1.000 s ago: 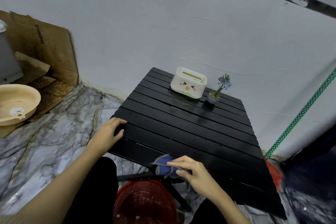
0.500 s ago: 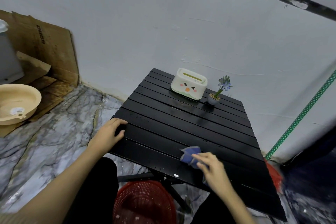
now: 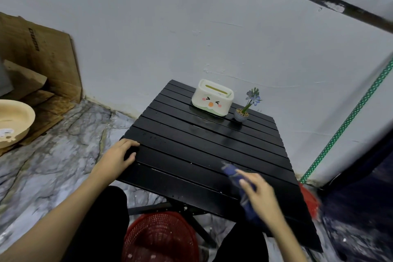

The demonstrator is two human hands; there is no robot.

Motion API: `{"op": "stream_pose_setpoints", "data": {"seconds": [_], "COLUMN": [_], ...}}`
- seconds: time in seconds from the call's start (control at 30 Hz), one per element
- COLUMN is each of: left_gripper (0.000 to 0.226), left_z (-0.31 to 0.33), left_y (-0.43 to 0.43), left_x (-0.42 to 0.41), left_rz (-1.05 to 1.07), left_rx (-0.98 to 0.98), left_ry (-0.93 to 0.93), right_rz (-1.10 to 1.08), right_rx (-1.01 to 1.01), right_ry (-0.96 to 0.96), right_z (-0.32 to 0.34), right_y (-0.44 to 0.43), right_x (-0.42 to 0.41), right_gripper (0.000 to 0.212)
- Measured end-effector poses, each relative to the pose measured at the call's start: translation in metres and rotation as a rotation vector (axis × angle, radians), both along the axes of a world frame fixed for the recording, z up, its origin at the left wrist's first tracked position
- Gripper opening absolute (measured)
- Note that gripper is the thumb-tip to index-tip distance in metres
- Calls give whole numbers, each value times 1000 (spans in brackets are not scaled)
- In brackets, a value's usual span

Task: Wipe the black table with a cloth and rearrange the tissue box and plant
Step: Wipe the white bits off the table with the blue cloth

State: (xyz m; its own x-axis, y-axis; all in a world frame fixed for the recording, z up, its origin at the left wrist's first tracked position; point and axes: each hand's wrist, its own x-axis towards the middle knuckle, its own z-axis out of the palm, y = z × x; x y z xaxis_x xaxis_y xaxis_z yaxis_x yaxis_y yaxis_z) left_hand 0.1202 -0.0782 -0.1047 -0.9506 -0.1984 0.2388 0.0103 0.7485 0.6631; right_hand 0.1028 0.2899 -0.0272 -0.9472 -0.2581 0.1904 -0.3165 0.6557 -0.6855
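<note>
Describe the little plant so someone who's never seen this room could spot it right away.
Find the black slatted table against the white wall. At its far end stand a cream tissue box with a cartoon face and, just right of it, the potted plant. It is the smaller one: a grey pot with a thin stem and pale blue flowers.

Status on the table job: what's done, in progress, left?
Done: nothing certain; the black table shows a wet sheen on its middle slats, possibly wiped. In hand: the right hand holds the blue cloth on the near right slats; the left hand rests on the left edge. Left: tissue box and plant stand side by side at the far edge, not yet rearranged.
</note>
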Motion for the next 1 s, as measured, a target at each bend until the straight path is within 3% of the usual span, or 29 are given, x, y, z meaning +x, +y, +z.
{"op": "stream_pose_setpoints", "data": {"seconds": [0.1,0.2,0.33,0.5,0.7,0.83,0.9,0.93,1.0], "left_gripper": [26,26,27,26,27,27,27,27,27], "left_z": [0,-1,-4,-5,-2,0,-1,-1,-3], "left_y": [0,0,0,-1,0,1,1,1,0], "left_x": [-1,-2,-4,-5,-3,-2,-3,-3,-4], "left_rz": [2,15,16,13,24,13,5,4,-1], "left_rx": [-2,-10,-35,-34,-42,-45,-48,-51,-52], "left_ry": [7,5,15,21,14,-6,-5,-4,-5], "right_rz": [-314,-457,-484,-358,63,172,102,18,-204], "right_rx": [161,364,295,234,211,190,205,210,224], "right_ry": [40,-38,-32,-17,1,12,13,12,-24], "right_z": [-11,-43,-58,-59,-57,-59,-58,-56,-51], "right_y": [58,87,69,-13,-122,-67,-12,17,73], "right_x": [-22,-28,-52,-93,-53,3,19,20,11], "right_gripper": [28,37,28,28,31,36,60,62,37]}}
